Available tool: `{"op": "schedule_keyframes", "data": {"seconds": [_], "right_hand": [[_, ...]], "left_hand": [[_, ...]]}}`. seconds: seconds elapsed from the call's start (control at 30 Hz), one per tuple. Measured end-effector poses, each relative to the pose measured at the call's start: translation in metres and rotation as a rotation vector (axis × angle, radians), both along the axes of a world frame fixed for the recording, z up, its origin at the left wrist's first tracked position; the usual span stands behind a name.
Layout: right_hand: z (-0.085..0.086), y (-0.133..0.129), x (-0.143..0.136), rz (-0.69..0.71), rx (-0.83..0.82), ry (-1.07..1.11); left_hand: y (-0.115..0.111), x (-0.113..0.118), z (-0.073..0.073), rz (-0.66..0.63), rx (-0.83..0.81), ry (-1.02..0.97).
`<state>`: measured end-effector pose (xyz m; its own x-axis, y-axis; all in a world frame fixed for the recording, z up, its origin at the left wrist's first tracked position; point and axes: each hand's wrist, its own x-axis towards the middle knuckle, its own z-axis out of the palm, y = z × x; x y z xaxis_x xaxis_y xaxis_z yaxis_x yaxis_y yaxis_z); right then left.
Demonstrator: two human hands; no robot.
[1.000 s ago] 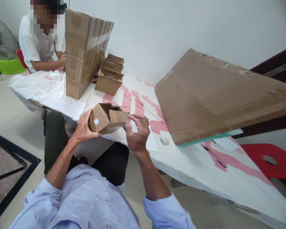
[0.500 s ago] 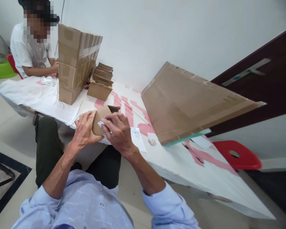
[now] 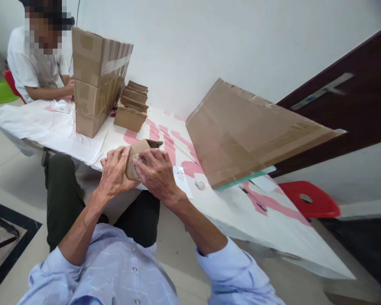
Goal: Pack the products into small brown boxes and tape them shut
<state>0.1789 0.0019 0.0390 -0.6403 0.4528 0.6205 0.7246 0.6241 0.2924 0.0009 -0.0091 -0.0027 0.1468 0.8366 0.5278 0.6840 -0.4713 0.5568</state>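
Head view: left hand [image 3: 114, 170] gripping square-edged cardboard box [image 3: 136, 149].

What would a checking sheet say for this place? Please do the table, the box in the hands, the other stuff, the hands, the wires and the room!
Surface: table under a white and pink cloth.
Job's things: small cardboard box, held at the table's near edge.
Clutter: stacked boxes, open boxes, large cardboard piece, white paper.
Hands: left hand grips the small cardboard box; right hand has its fingers against it; any pinch is unclear.
Cables: thin dark line, maybe a cable, on the wall.
Surroundings: another person sitting at left; red seat and dark door at right.
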Motion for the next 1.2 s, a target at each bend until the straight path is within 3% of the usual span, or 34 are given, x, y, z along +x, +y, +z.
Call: {"op": "schedule_keyframes", "data": {"seconds": [0.3, 1.2], "right_hand": [[0.0011, -0.0007, -0.0025, 0.029, 0.041, -0.024], [0.0017, -0.0029, -0.0092, -0.088, -0.022, -0.045]], "left_hand": [[-0.0039, -0.0001, 0.0022, 0.020, 0.000, 0.041], [-0.0080, 0.0038, 0.0052, 0.018, 0.014, 0.041]]}}
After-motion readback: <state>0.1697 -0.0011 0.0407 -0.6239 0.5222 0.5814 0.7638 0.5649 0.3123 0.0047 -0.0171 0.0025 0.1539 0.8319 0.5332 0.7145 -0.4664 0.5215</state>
